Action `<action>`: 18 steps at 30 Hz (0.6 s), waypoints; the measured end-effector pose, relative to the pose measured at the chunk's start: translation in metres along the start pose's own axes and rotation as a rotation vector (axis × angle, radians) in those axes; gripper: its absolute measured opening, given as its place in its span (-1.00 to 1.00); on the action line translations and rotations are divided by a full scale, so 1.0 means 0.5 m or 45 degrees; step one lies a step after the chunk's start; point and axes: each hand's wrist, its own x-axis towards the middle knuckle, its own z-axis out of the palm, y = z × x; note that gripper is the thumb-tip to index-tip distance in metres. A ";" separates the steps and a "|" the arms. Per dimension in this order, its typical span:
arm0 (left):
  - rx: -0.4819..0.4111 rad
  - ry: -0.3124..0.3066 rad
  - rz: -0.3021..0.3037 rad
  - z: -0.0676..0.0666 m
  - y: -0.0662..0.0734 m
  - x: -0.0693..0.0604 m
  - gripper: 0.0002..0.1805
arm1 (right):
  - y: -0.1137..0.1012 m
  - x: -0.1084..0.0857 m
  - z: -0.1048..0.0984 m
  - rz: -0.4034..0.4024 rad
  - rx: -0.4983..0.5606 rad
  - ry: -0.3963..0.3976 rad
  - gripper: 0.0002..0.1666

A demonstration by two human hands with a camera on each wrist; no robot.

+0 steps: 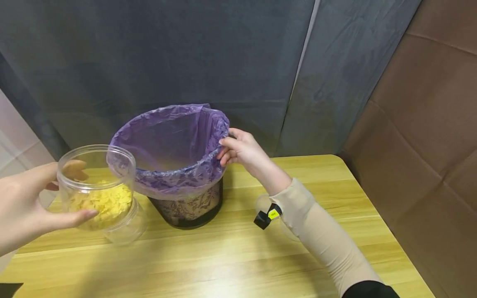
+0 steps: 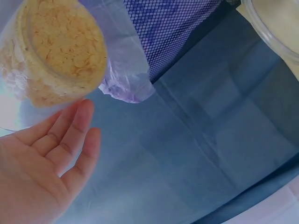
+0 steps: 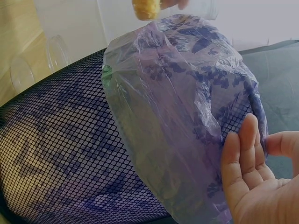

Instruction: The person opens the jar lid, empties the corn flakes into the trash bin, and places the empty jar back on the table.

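Note:
My left hand [image 1: 27, 203] grips a clear plastic jar by its side, thumb in front and fingers behind. The jar [image 1: 98, 203] has no lid on, tilts slightly, and contains small yellow flakes [image 2: 70, 42]. It hangs above the table, left of a black mesh bin [image 1: 186, 209]. A thin purple bag [image 1: 179, 180] lines the bin and folds down over its rim. At the right side of that rim, my right hand [image 1: 242, 150] pinches bag and edge, thumb on one side and fingers on the outside [image 3: 247, 158].
Beneath the held jar, a second clear container [image 1: 128, 229] stands on the wooden table [image 1: 223, 265]. Clear round plastic pieces [image 1: 262, 203] lie partly hidden behind my right forearm. A grey curtain [image 1: 167, 49] hangs behind the bin, and a brown padded panel [image 1: 421, 136] borders the right.

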 end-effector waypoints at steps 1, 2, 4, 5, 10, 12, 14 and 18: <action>-0.002 -0.005 0.002 -0.002 0.001 0.004 -0.07 | 0.000 0.000 0.000 0.001 0.002 0.000 -0.55; 0.005 -0.004 -0.006 -0.004 0.002 0.008 -0.06 | 0.000 0.000 0.000 0.002 0.004 0.000 -0.55; 0.015 -0.009 -0.007 -0.008 0.003 0.016 -0.05 | 0.000 -0.001 -0.001 0.000 0.007 -0.003 -0.55; 0.016 -0.012 -0.010 -0.009 0.003 0.020 -0.05 | 0.000 -0.001 -0.001 -0.001 0.010 -0.005 -0.55; -0.003 -0.041 -0.038 -0.015 -0.004 0.037 -0.06 | 0.001 -0.001 -0.004 -0.001 0.019 -0.012 -0.55; -0.015 -0.046 -0.051 -0.015 -0.007 0.043 -0.07 | 0.000 0.000 -0.005 0.000 0.019 -0.010 -0.54; -0.024 -0.058 -0.064 -0.017 -0.011 0.050 -0.08 | 0.000 0.000 -0.007 0.002 0.022 -0.008 -0.53; -0.055 -0.066 -0.107 -0.021 -0.019 0.061 -0.15 | 0.002 0.002 -0.007 0.010 0.040 -0.010 -0.52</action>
